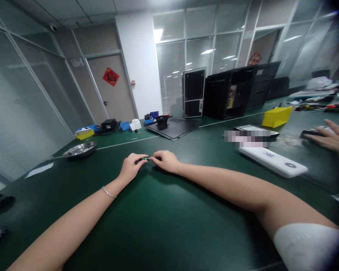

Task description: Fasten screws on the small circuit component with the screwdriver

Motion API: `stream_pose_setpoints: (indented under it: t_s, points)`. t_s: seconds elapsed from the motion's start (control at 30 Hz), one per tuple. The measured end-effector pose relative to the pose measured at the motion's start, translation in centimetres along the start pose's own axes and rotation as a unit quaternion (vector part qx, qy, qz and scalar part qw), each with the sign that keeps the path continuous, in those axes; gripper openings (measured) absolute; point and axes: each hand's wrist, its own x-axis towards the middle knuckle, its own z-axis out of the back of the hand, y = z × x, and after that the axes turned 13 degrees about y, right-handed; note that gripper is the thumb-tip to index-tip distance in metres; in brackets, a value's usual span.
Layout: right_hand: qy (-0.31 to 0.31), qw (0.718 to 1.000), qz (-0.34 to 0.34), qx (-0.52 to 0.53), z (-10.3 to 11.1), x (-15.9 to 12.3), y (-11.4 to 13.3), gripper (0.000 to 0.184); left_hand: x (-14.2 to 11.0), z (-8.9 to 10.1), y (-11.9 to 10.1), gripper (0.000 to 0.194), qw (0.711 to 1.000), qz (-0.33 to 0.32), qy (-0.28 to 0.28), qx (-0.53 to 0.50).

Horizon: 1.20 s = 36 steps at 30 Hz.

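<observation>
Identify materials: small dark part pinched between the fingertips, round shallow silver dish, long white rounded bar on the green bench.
Small dark part: too small to tell, maybe plastic. Silver dish: probably stainless steel, bright mirror-like reflections. White bar: likely glossy plastic, smooth with a soft sheen, no metal glint.

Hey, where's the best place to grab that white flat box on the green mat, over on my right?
Probably grip the white flat box by its two long edges near mid-length, coming down from above with your right hand. It lies flat and slim on the green mat, angled with one long edge toward you, so pinching across its narrow width looks surest.
</observation>
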Motion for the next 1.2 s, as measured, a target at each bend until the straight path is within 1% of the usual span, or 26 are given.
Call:
stream_pose_setpoints:
  t_s: [0.1,0.3,0.4,0.53,0.67,0.73,0.87,0.93,1.07,1.2]
  points:
    - [-0.002,1.000,0.006,0.011,-0.07,0.08,-0.18,0.027,-0.03,-0.06,0.08,0.021,1.000,0.011,0.008,-0.024]
    - [0.004,0.998,0.053,0.041,-0.12,0.10,-0.30,0.028,0.08,-0.23,0.32,0.024,0.994,0.054,0.043,-0.085]
    - [-0.001,0.998,0.043,0.043,-0.13,0.11,-0.27,0.028,0.18,-0.26,0.31,0.027,0.988,0.071,0.050,-0.124]
    - [-0.010,0.999,0.014,0.035,-0.10,0.13,-0.22,0.028,0.31,-0.25,0.15,0.028,0.982,0.077,0.054,-0.162]
    - [-0.018,0.999,-0.002,0.038,-0.05,0.11,-0.18,0.028,0.47,-0.24,0.34,0.028,0.988,0.047,0.062,-0.130]
    - [-0.019,0.999,-0.002,0.040,-0.03,0.10,-0.17,0.028,0.55,-0.23,0.58,0.027,0.989,0.032,0.090,-0.114]
    - [-0.018,0.999,-0.001,0.041,0.00,0.05,-0.08,0.029,0.63,-0.27,0.96,0.027,0.982,0.014,0.167,-0.084]
    - [-0.016,0.999,-0.003,0.043,0.03,0.02,0.00,0.030,0.61,-0.37,0.96,0.029,0.981,0.000,0.189,-0.051]
    - [-0.015,0.999,-0.005,0.043,0.06,0.02,0.09,0.032,0.53,-0.68,0.69,0.030,0.980,-0.038,0.193,-0.007]
    - [-0.014,0.999,-0.006,0.039,0.00,0.07,0.03,0.034,0.49,-0.87,0.47,0.031,0.979,-0.047,0.196,-0.001]
